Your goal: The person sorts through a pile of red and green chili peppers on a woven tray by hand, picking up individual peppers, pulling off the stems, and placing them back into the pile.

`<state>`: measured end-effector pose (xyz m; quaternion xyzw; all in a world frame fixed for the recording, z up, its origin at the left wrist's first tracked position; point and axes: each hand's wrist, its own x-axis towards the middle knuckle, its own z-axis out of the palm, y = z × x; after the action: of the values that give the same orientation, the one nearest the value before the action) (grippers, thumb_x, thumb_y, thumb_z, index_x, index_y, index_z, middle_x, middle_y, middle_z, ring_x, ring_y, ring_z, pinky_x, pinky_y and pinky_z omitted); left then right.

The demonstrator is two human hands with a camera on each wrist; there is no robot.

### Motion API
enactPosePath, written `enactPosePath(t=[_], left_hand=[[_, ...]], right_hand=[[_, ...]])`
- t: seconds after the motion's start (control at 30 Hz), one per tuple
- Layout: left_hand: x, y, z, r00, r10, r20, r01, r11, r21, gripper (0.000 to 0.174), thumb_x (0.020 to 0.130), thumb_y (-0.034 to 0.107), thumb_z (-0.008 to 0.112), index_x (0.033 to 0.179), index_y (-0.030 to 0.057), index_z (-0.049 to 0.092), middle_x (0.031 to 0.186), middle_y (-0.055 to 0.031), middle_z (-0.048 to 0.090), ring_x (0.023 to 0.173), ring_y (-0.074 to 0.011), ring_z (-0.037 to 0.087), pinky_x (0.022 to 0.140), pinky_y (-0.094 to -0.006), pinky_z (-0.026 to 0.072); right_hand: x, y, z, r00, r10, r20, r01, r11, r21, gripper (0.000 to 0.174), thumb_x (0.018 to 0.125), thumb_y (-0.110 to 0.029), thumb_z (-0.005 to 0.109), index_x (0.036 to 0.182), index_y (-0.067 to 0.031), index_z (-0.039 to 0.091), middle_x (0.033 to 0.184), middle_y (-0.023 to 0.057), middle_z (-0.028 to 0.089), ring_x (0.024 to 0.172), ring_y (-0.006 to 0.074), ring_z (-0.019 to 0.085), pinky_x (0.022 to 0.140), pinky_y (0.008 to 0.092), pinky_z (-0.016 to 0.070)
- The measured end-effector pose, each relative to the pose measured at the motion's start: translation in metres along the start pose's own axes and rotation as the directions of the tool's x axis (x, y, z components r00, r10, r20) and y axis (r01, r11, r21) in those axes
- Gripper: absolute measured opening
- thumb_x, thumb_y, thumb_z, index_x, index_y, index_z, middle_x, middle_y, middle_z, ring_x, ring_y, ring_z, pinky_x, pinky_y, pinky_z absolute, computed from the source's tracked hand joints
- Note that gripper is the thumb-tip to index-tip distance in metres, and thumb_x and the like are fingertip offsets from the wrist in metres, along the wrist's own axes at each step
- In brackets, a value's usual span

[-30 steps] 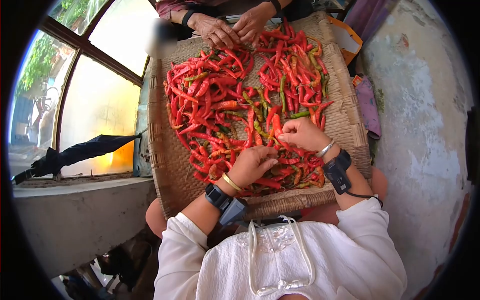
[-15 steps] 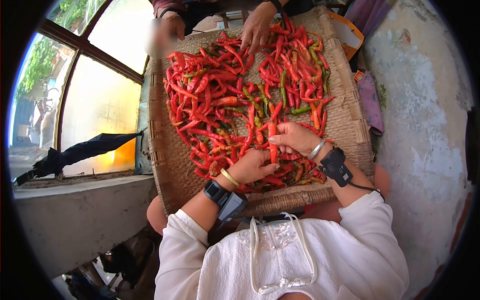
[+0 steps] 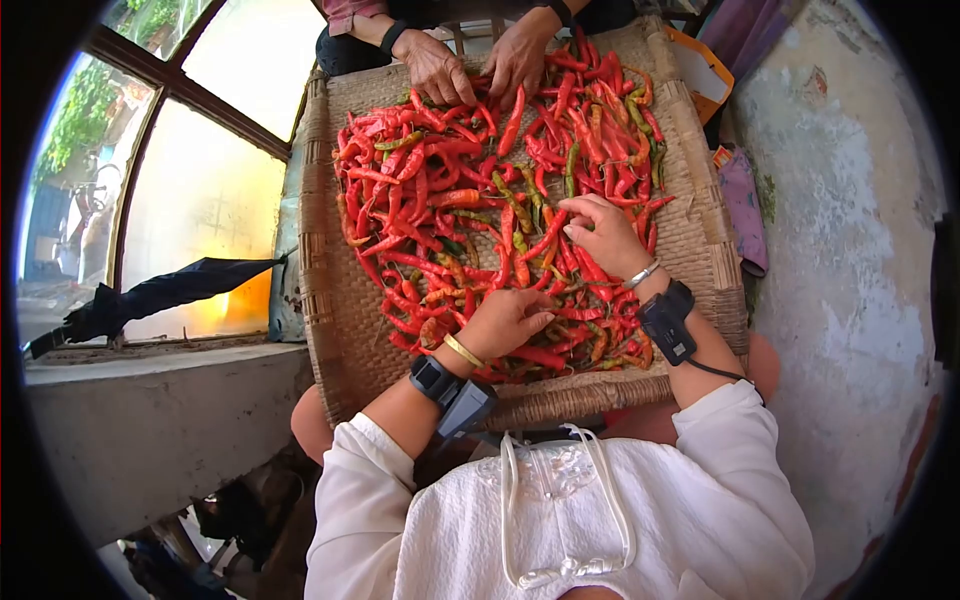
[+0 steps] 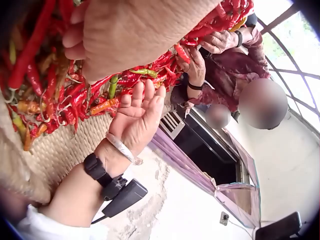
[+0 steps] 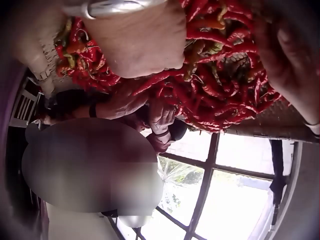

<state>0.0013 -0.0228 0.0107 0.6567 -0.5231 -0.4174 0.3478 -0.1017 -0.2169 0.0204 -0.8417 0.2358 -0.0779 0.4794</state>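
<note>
Red chili peppers [image 3: 430, 180], some orange or green, lie piled on a woven tray [image 3: 345, 340]. My left hand [image 3: 505, 325] hangs low over the near part of the pile, thumb toward the right; I cannot tell whether its fingers hold a pepper. Higher and to the right, my right hand [image 3: 605, 240] reaches over the pile with its fingertips close to a red pepper [image 3: 545, 235]. In the left wrist view the right hand [image 4: 137, 120] shows its palm, fingers loosely extended, with no pepper in them.
Across the tray, another person's hands [image 3: 440, 70] work at the far edge of the pile. A window with a folded dark umbrella [image 3: 190, 290] is on the left. A worn wall [image 3: 840, 250] and a purple cloth [image 3: 740, 210] stand on the right.
A large red pepper gripped upright between my hands half a second ago is gone from them. My right hand has moved up and away. The other person's hands have come back together over the pile.
</note>
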Motion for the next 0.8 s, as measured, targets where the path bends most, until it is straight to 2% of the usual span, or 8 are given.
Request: enactPosePath(t=[0.07,0.3,0.4,0.47,0.5,0.6,0.73,0.8], left_hand=[[0.001,0.0,-0.001,1.0,0.023,-0.005,-0.022,0.999,0.023,0.022,0.084,0.012,0.059,0.102,-0.001,0.059,0.071,-0.0059,0.061,0.065,-0.0102,0.056,0.059,-0.0258,0.0468],[0.0,0.006,-0.002,0.998,-0.057,-0.021,0.055,0.996,-0.071,0.023,0.084,0.012,0.059,0.103,-0.0008,0.058,0.073,-0.0047,0.06,0.067,-0.0078,0.056,0.06,-0.0251,0.047],[0.002,0.013,0.001,0.955,-0.008,-0.297,-0.035,0.989,-0.14,0.025,0.081,0.015,0.062,0.101,0.0005,0.059,0.067,-0.0112,0.06,0.06,-0.0179,0.058,0.057,-0.0302,0.0458],[0.002,0.012,-0.005,0.967,-0.034,-0.254,-0.001,0.991,-0.136,0.025,0.083,0.014,0.061,0.103,0.0005,0.058,0.072,-0.0081,0.061,0.064,-0.0126,0.057,0.059,-0.0274,0.0462],[0.003,0.011,-0.007,0.977,-0.051,-0.206,0.026,0.992,-0.126,0.024,0.085,0.013,0.059,0.105,0.0005,0.058,0.076,-0.0049,0.062,0.067,-0.0074,0.055,0.061,-0.0245,0.0466],[0.002,0.013,-0.005,0.979,-0.006,-0.204,-0.037,0.978,-0.207,0.021,0.085,0.015,0.059,0.101,0.0005,0.059,0.072,-0.0032,0.061,0.065,-0.0063,0.054,0.06,-0.024,0.0462],[0.002,0.002,0.0,0.993,-0.038,-0.11,0.015,0.98,-0.197,0.019,0.085,0.016,0.06,0.096,0.0002,0.06,0.069,-0.0012,0.06,0.064,-0.0055,0.053,0.059,-0.0236,0.0456],[0.002,0.002,-0.001,0.991,-0.127,-0.037,0.119,0.98,-0.159,0.021,0.082,0.02,0.062,0.089,0.0005,0.062,0.066,-0.0103,0.061,0.061,-0.0144,0.059,0.057,-0.0294,0.0457]], right_hand=[[-0.006,0.004,0.018,0.93,-0.354,-0.1,0.236,0.783,-0.575,0.038,0.075,-0.003,0.061,0.112,-0.0046,0.053,0.11,0.0113,0.051,0.102,0.0269,0.05,0.089,0.0364,0.0421],[-0.003,-0.003,0.012,0.916,-0.396,-0.062,0.266,0.716,-0.646,0.018,0.072,-0.009,0.063,0.089,-0.003,0.058,0.111,0.0122,0.05,0.109,0.0279,0.044,0.088,0.0386,0.0401],[-0.01,-0.033,0.008,0.943,-0.324,-0.07,0.245,0.823,-0.512,0.018,0.072,-0.004,0.063,0.089,-0.0021,0.058,0.097,0.0091,0.056,0.092,0.0235,0.054,0.078,0.0347,0.0455],[-0.016,-0.046,0.013,0.991,0.114,0.071,-0.125,0.977,0.172,0.012,0.077,-0.007,0.063,0.086,-0.0008,0.057,0.082,0.0029,0.058,0.076,0.0135,0.057,0.066,0.0297,0.0471],[-0.017,-0.042,0.023,0.997,0.043,0.071,-0.064,0.943,0.326,0.013,0.081,-0.011,0.062,0.085,-0.0001,0.057,0.073,-0.0006,0.057,0.066,0.0065,0.055,0.056,0.0234,0.0466],[-0.026,-0.042,0.03,0.919,0.213,0.333,-0.354,0.816,0.457,0.013,0.081,-0.011,0.062,0.086,-0.0004,0.057,0.07,-0.0009,0.057,0.061,0.0056,0.055,0.051,0.0196,0.046],[-0.022,-0.03,0.021,0.815,0.25,0.522,-0.465,0.821,0.332,0.012,0.083,-0.013,0.059,0.086,-0.0022,0.057,0.071,0.0003,0.059,0.059,0.0056,0.057,0.047,0.0174,0.0455],[-0.015,-0.021,0.013,0.808,0.285,0.516,-0.485,0.82,0.306,0.012,0.083,-0.014,0.059,0.086,-0.0022,0.057,0.071,0.0009,0.059,0.06,0.006,0.058,0.047,0.0173,0.0456]])
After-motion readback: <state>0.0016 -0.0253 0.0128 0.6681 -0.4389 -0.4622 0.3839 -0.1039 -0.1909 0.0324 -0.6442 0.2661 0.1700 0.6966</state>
